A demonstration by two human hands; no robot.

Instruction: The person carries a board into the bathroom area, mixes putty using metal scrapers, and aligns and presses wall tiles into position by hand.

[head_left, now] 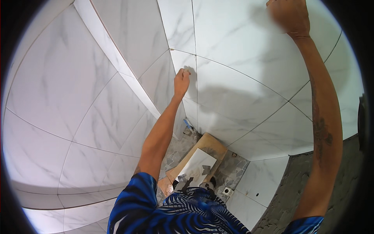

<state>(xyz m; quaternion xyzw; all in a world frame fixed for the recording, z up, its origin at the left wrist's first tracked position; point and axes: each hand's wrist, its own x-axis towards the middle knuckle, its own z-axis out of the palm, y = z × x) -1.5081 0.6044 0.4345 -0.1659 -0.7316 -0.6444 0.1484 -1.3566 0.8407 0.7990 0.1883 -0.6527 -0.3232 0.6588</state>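
Observation:
My left hand (181,83) is closed in a pinch close to a narrow white marbled tile (183,60), beside the upright joint near the wall corner. Something small and pale may be at its fingertips, too small to name. Higher up on the right, my right hand (291,17) is curled closed in front of a large marbled wall tile (237,31). That hand is partly blurred, and whatever its fingers might hold is hidden. Dark joints run between the wall tiles, and my arms' shadows fall across them.
Below lies a brown board (213,144) with a loose white tile (198,165) on it. A small blue object (187,124) is by the corner. The stone-patterned floor (233,167) has a square drain (227,191). Rough grey mortar (290,187) covers the wall at right.

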